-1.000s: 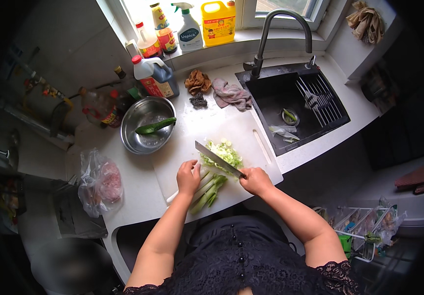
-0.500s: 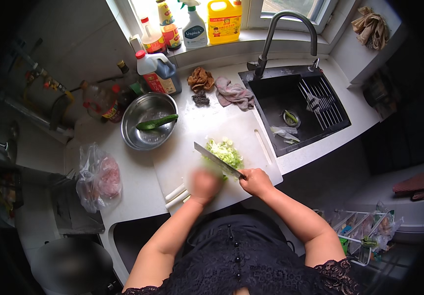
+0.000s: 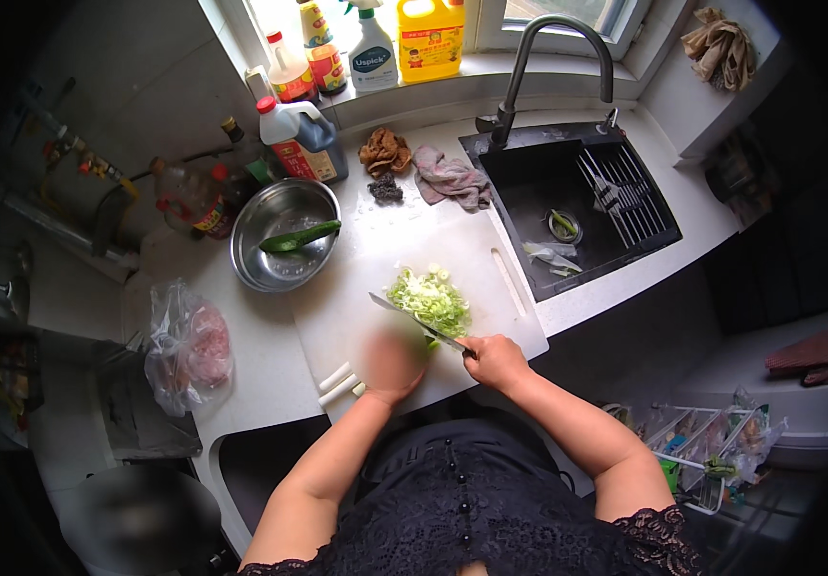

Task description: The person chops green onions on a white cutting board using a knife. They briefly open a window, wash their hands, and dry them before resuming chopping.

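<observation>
My right hand is closed round the handle of a kitchen knife. The blade slants up and left, just beside a pile of chopped green onion on the white cutting board. My left hand lies left of the blade over a bunch of green onions. White stalk ends stick out on its left, and a bit of green shows between it and the knife. Blur covers the fingers of that hand.
A steel bowl with a cucumber stands beyond the board's left side. A bag of pink meat lies further left. The dark sink is at the right. A cloth and several bottles stand along the back.
The knife and my right hand have shifted slightly left and down. My left hand has moved a little left too. The whole view has slid slightly left.
</observation>
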### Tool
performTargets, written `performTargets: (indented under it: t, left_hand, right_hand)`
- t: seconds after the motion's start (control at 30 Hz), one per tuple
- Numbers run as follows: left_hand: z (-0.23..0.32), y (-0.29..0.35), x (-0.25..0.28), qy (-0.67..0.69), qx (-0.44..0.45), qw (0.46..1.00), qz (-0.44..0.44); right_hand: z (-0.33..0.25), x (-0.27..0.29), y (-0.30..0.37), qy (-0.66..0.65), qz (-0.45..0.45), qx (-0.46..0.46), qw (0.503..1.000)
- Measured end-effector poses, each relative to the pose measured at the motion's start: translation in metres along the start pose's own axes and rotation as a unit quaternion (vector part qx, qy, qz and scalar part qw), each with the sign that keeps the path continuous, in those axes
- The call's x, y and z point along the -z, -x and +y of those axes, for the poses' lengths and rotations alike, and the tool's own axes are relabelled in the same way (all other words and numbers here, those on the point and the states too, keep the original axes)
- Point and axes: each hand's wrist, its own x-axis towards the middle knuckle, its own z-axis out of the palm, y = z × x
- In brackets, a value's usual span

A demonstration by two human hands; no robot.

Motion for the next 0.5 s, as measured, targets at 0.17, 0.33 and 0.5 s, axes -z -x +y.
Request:
performTargets:
  t: [0.17, 0.33, 0.5]
  left_hand:
    - [-0.002, -0.001, 0.000, -0.010, 0.006, 1.000, -0.027]
    - [-0.010, -0.003, 0.019, 0.008, -0.085, 0.991, 0.102]
    - [-0.092, 0.002, 0.023, 0.008, 0.130, 0.991, 0.035]
  right_hand:
    - [0.001, -0.001, 0.000, 0.004, -0.003, -0.002, 1.000]
    - [0.004, 0.003, 0.002, 0.005, 0.009, -0.002, 1.000]
    - [0.014, 0.003, 0.002, -0.010, 0.027, -0.016, 0.999]
